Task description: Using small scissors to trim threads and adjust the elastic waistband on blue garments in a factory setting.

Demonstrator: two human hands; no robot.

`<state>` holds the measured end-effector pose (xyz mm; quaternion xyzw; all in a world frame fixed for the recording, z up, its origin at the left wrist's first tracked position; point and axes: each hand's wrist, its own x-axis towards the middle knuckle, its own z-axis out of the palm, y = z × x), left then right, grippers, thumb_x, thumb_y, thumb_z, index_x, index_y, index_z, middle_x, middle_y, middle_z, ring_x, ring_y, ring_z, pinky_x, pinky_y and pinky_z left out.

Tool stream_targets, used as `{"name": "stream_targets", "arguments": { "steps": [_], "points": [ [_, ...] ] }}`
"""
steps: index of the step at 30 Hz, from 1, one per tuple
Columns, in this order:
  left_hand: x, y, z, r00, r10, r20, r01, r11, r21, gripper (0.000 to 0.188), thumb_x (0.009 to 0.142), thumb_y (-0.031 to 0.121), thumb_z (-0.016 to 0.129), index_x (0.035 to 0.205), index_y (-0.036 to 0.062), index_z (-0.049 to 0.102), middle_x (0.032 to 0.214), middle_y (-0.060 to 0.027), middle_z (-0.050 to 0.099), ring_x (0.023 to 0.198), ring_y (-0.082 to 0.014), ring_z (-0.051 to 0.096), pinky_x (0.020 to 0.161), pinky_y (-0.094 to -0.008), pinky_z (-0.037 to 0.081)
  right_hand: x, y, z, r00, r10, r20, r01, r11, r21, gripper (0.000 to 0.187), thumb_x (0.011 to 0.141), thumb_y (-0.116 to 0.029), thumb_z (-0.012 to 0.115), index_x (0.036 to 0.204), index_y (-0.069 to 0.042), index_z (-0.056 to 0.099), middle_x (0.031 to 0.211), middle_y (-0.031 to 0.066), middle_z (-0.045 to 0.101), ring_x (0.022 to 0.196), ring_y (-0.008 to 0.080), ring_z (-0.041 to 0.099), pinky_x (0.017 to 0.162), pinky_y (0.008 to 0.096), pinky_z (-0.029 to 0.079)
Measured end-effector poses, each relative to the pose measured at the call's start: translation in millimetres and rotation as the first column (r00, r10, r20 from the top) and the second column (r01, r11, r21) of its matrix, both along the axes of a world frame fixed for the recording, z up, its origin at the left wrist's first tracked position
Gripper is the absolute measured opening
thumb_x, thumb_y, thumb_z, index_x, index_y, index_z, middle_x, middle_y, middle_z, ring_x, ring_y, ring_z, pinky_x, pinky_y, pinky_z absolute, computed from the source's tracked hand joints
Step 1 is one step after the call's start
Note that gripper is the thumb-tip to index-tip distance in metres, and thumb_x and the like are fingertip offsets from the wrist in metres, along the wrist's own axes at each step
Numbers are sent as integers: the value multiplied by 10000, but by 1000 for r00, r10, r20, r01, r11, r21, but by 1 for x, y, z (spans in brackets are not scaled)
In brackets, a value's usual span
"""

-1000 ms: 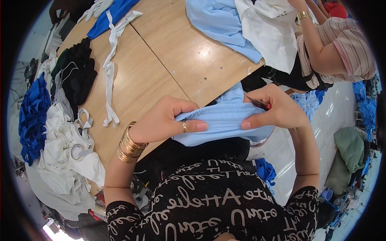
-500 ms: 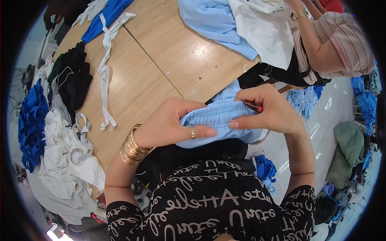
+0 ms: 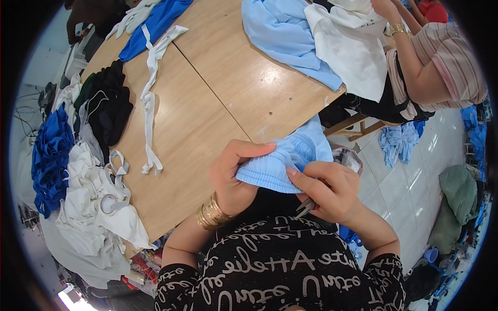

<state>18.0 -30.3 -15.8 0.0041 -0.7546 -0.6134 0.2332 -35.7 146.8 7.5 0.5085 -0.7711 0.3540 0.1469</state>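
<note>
A light blue garment (image 3: 270, 168) with a gathered elastic waistband is held up in front of me, just off the table's near edge. My left hand (image 3: 233, 171) grips the band's left end, its thumb along the top and the other fingers behind the cloth. My right hand (image 3: 332, 189) pinches the band's lower right part between thumb and fingers. Tucked in that same hand are small thread snips (image 3: 306, 207), their metal blades pointing down and left; the handle is hidden. More of the garment drapes away behind my hands.
A wooden table (image 3: 202, 103) spreads ahead, with a white fabric strip (image 3: 149, 114) on it. White (image 3: 93, 202), black (image 3: 111, 103) and blue (image 3: 52, 160) cloth heaps line its left side. Across the right corner, a person in a striped top (image 3: 441, 67) handles white cloth (image 3: 350, 49).
The waistband has been turned and tilted in my hands. My right hand has moved lower, and the snips' blades now point down instead of up by the band. The view has shifted slightly.
</note>
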Motion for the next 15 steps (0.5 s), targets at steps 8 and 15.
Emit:
{"name": "stream_targets", "arguments": {
  "steps": [8, 15],
  "points": [
    [4, 2, -6, 997, -61, -53, 65, 994, 92, 224, 745, 33, 677, 923, 19, 541, 854, -118, 638, 761, -179, 634, 663, -243, 486, 0, 8, 18, 706, 81, 703, 47, 986, -161, 333, 777, -100, 626, 1101, -56, 560, 833, 52, 529, 673, 74, 490, 522, 187, 377],
    [5, 1, -14, 978, -175, -112, 180, 983, 42, 226, 720, 13, 685, 868, 63, 522, 895, -154, 640, 767, -235, 642, 637, -268, 496, 15, 3, 28, 94, 167, 981, 190, 965, -182, 188, 900, -101, 469, 1043, 15, 509, 695, 17, 541, 445, 16, 432, 416, 150, 322]
  ]
}}
